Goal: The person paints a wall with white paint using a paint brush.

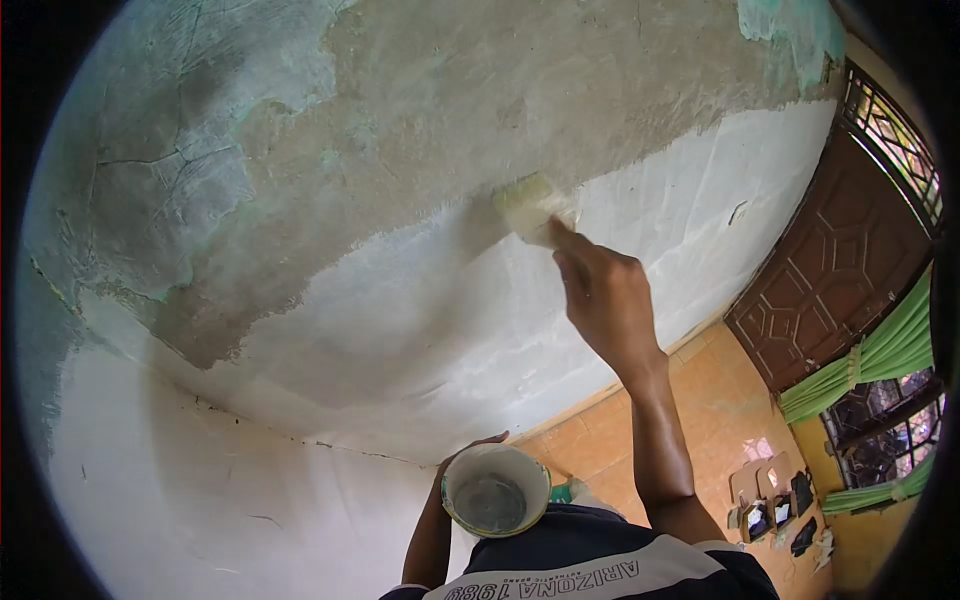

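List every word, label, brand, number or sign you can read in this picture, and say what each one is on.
"ARIZONA 1989": upside down on the light band of the shirt; the final digit is the least clear.
"AUTHENTIC BRAND": much smaller, on the same band; the letters are tiny, so this is my best reading.
Bucket: no readable text.
Brush: blurred, nothing readable.
Items on the floor by the curtain: too small to read.

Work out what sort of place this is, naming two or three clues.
Probably a room in a home, being painted: the right hand holds a brush at a wall part white, part grey, and green curtains hang near a brown panelled door.
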Available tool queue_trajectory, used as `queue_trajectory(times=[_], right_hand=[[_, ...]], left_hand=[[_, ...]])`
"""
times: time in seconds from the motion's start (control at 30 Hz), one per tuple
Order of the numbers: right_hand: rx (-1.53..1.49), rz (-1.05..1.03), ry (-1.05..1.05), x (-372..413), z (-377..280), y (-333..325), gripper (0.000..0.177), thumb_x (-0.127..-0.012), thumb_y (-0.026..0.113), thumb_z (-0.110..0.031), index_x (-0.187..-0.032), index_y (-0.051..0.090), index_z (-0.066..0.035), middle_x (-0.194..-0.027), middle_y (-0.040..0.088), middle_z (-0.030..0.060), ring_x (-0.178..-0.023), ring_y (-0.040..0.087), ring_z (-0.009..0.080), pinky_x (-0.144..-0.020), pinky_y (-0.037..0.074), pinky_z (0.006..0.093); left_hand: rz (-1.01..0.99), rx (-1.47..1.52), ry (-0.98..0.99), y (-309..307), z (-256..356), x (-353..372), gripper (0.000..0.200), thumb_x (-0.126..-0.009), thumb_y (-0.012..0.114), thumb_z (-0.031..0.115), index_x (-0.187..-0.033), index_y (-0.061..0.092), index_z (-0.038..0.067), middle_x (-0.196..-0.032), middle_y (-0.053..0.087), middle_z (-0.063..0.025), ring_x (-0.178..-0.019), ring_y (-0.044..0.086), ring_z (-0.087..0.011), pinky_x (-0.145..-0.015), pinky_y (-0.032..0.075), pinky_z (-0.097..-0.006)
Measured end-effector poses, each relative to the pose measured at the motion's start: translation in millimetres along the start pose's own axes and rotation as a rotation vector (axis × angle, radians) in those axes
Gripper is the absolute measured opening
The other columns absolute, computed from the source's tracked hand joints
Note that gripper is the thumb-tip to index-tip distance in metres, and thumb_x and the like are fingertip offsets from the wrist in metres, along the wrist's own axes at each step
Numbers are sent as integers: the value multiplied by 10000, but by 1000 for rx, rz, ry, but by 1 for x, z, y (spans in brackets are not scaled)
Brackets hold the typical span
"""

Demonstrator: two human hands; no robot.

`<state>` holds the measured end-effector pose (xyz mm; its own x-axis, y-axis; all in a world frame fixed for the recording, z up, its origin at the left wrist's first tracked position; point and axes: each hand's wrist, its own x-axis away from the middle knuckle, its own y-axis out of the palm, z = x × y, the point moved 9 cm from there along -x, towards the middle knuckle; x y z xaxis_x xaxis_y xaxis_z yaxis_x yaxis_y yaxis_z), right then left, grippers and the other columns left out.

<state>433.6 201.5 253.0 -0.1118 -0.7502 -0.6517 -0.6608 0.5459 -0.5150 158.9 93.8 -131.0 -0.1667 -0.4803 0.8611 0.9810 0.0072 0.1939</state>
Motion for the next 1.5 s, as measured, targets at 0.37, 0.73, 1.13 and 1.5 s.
queue_trajectory(times=[0.37, 0.73, 1.13, 1.5], right_hand=[[115, -20, 8, 11, -7, -12, 335, -1007, 709, -116, -1338, 752, -146, -760, 693, 154, -671, 707, 380, -597, 549, 492], [161, -111, -34, 20, 10, 8, 361, -1013, 704, -122, -1371, 747, -129, -748, 717, 182, -673, 717, 385, -593, 547, 489], [220, -181, 3, 9, 1, 13, 354, -1019, 685, -131, -1368, 744, -122, -745, 724, 183, -701, 735, 398, -644, 581, 498], [198, -71, 23, 12, 16, 18, 391, -1012, 706, -143, -1401, 742, -146, -706, 694, 154, -647, 706, 362, -597, 555, 479]], left_hand=[[-102, -19, 332, 21, 24, 9, 382, -905, 909, 442, -1018, 821, 88, -884, 777, -56, -766, 734, -173, -754, 617, -368], [-253, -119, 347, 24, 29, 7, 355, -1064, 726, 203, -1414, 756, 156, -1205, 782, -22, -984, 738, -113, -920, 614, -317], [-215, -81, 240, 15, 22, -6, 342, -1064, 727, 209, -1398, 763, 146, -1206, 783, -22, -993, 741, -109, -923, 615, -320], [-189, -81, 241, 14, 25, 4, 304, -979, 819, 332, -1199, 785, 126, -1074, 776, -52, -902, 736, -154, -858, 616, -368]])
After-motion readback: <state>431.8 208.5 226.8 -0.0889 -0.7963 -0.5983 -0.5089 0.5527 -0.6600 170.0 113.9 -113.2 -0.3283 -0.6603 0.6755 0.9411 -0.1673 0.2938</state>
